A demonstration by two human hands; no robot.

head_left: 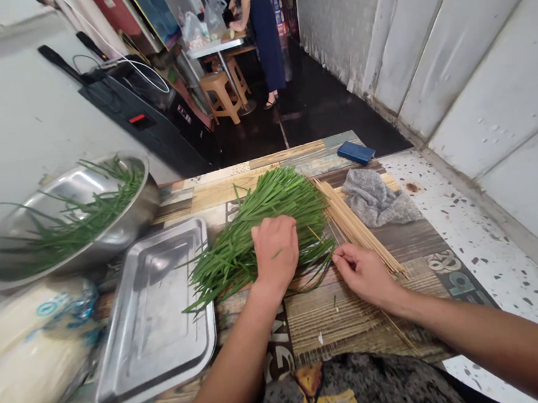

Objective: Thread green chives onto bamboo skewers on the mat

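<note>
A heap of long green chives (268,195) lies across the middle of the table. My left hand (276,247) rests on top of it, fingers curled down into the stalks, their tips hidden. Close by on the right, my right hand (363,271) pinches a thin bamboo skewer (404,335); its rear end sticks out below my wrist and its front part reaches the chives' edge. Some chive ends lie at my right fingertips. A bundle of bamboo skewers (362,231) is spread just beyond my right hand.
Left of the heap is a shallow metal tray (153,326), with a steel bowl (142,203) of chives behind it. A bulky plastic bag (29,358) fills the near left. A grey cloth (377,197) and blue box (356,153) sit right. A person (267,33) stands at a far table.
</note>
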